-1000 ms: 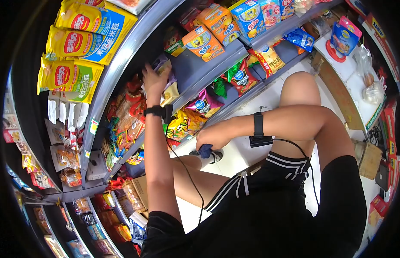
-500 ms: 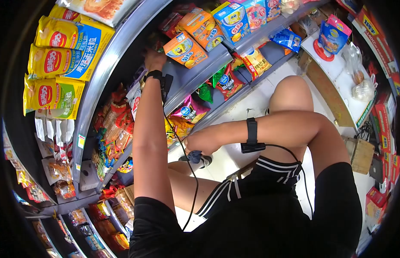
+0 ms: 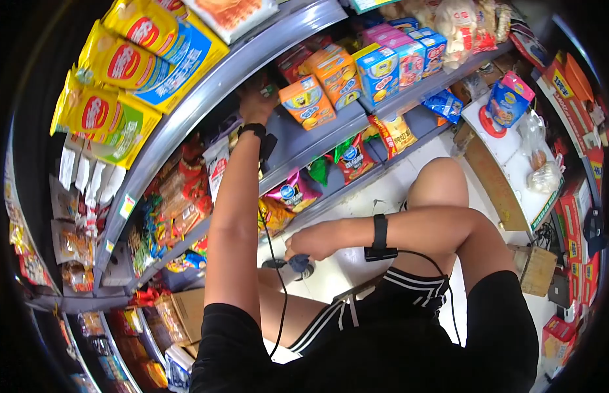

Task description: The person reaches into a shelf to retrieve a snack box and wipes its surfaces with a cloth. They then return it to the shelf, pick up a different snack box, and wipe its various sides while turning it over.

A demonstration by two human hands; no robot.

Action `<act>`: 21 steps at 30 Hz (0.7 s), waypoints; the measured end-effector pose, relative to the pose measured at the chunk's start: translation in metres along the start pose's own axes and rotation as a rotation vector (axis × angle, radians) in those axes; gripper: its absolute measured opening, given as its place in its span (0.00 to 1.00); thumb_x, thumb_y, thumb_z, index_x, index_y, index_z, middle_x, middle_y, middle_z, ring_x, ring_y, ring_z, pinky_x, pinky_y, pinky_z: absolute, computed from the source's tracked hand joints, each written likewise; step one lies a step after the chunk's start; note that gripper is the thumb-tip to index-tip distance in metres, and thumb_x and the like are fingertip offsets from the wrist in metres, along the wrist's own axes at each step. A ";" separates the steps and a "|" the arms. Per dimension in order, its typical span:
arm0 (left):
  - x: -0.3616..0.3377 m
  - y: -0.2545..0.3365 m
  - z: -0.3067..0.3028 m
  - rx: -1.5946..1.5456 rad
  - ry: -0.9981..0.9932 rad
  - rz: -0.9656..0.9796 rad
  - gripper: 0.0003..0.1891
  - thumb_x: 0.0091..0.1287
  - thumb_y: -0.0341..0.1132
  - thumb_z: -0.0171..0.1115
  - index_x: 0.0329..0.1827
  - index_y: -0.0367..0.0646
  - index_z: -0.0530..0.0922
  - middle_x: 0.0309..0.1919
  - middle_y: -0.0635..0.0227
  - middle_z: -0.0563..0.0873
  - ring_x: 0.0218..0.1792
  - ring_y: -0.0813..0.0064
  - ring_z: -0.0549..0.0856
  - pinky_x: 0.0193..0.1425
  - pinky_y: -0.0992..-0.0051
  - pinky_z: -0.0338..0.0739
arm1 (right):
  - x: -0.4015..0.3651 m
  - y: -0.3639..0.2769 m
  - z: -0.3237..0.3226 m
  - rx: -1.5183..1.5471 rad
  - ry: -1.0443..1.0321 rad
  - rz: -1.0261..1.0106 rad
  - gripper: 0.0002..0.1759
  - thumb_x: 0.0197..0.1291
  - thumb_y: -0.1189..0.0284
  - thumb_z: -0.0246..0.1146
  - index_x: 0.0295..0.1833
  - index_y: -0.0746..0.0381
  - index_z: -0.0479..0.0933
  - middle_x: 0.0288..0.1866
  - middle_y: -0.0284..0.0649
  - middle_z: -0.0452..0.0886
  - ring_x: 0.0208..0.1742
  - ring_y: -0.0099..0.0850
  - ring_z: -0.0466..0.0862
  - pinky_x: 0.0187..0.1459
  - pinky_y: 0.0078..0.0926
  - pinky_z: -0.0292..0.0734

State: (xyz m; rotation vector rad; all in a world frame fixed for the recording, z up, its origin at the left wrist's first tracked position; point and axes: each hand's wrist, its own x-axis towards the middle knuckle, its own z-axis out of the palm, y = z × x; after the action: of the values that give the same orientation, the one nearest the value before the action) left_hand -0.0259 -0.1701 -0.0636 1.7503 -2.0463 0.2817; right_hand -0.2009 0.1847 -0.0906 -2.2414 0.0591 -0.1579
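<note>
Holding one cloth (image 3: 300,263), right hand (image 3: 317,240).

Near the top, left of centre, we lose the fingers of the left hand (image 3: 257,105) in the shadow above the grey shelf (image 3: 314,139), and we cannot tell what they touch. Mid-frame, the right hand (image 3: 319,239) covers part of the dark cloth (image 3: 299,263) it holds, which partly hides a shoe (image 3: 307,270) from us. The top edge cuts off a pale packet (image 3: 235,16); the bottom edge, the black shirt (image 3: 363,347). At left, we find a price tag (image 3: 127,205) too small to read.
</note>
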 end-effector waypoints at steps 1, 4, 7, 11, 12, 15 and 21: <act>-0.002 0.016 -0.007 -0.052 -0.052 -0.155 0.55 0.67 0.59 0.82 0.96 0.66 0.61 0.96 0.43 0.55 0.86 0.34 0.75 0.80 0.43 0.85 | -0.004 0.000 0.001 -0.004 0.011 0.013 0.39 0.59 0.84 0.77 0.80 0.62 0.82 0.63 0.53 0.87 0.66 0.59 0.88 0.63 0.51 0.83; -0.002 0.049 -0.014 -0.010 -0.172 -0.426 0.59 0.69 0.51 0.81 0.98 0.56 0.52 0.96 0.38 0.51 0.77 0.36 0.86 0.77 0.45 0.87 | -0.010 0.002 -0.006 -0.001 0.023 0.053 0.32 0.65 0.82 0.74 0.75 0.63 0.83 0.62 0.52 0.87 0.64 0.59 0.88 0.62 0.53 0.83; 0.002 0.045 -0.006 0.011 -0.178 -0.439 0.61 0.69 0.48 0.81 0.98 0.50 0.47 0.96 0.37 0.49 0.75 0.36 0.87 0.77 0.46 0.87 | -0.014 0.001 -0.015 -0.113 -0.040 0.092 0.21 0.72 0.80 0.69 0.69 0.64 0.83 0.62 0.52 0.86 0.64 0.59 0.88 0.60 0.54 0.83; -0.007 0.041 -0.016 -0.007 -0.137 -0.406 0.63 0.66 0.57 0.83 0.97 0.50 0.52 0.94 0.35 0.54 0.71 0.33 0.89 0.77 0.45 0.87 | -0.020 -0.013 -0.026 -0.112 -0.045 0.179 0.17 0.73 0.81 0.65 0.65 0.63 0.82 0.61 0.51 0.86 0.64 0.57 0.88 0.59 0.53 0.83; -0.009 0.032 -0.019 -0.002 -0.137 -0.416 0.63 0.66 0.57 0.83 0.97 0.50 0.52 0.94 0.35 0.54 0.71 0.33 0.89 0.77 0.45 0.87 | -0.020 -0.016 -0.028 -0.104 -0.044 0.200 0.20 0.72 0.82 0.65 0.67 0.63 0.83 0.60 0.50 0.87 0.64 0.57 0.89 0.59 0.53 0.84; -0.024 0.027 -0.078 -0.034 0.030 -0.147 0.48 0.62 0.65 0.84 0.79 0.43 0.83 0.70 0.40 0.90 0.67 0.39 0.92 0.73 0.49 0.88 | -0.018 0.002 -0.016 -0.140 0.055 0.085 0.26 0.67 0.84 0.65 0.70 0.61 0.84 0.59 0.48 0.88 0.64 0.56 0.89 0.61 0.53 0.85; -0.107 -0.019 -0.189 0.061 0.007 -0.150 0.53 0.62 0.62 0.84 0.83 0.37 0.74 0.74 0.29 0.83 0.65 0.29 0.90 0.69 0.44 0.88 | -0.022 0.006 -0.024 -0.107 0.126 0.064 0.27 0.60 0.86 0.69 0.66 0.62 0.87 0.59 0.51 0.88 0.66 0.56 0.90 0.64 0.54 0.85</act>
State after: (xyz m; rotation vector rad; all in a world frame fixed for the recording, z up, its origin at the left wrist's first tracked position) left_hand 0.0407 0.0016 0.0537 1.9244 -1.9074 0.3062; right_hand -0.2254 0.1646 -0.0828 -2.3308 0.2114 -0.2664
